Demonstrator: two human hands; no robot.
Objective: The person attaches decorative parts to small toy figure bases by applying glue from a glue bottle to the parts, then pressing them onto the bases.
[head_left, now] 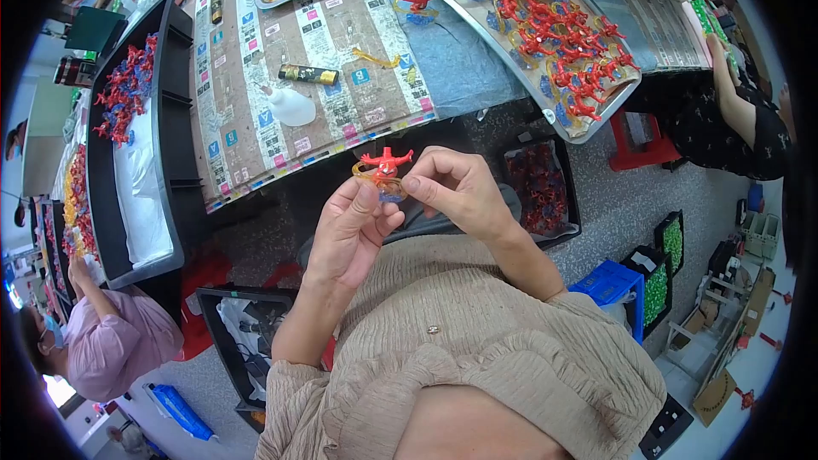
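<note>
Between my two hands, just off the table's near edge, is a small red toy figure (385, 159) with outspread arms, a translucent yellow band and a clear bluish base. My left hand (345, 234) pinches it from the left and below, thumb against the base. From the right, my right hand (464, 193) closes thumb and forefinger on the band and base; its fingertips partly cover that side. A similar red figure (418, 2) stands alone on the blue cloth. A loose yellow translucent piece (376, 59) lies on the paper-covered table (256, 132).
A white squeeze bottle (291, 107) and a dark cylinder (308, 75) lie on the table. A metal tray (545, 115) of red figures sits right; another tray (281, 2) holds yellow parts. Left is a black crate (175, 243). Co-workers stand at both sides.
</note>
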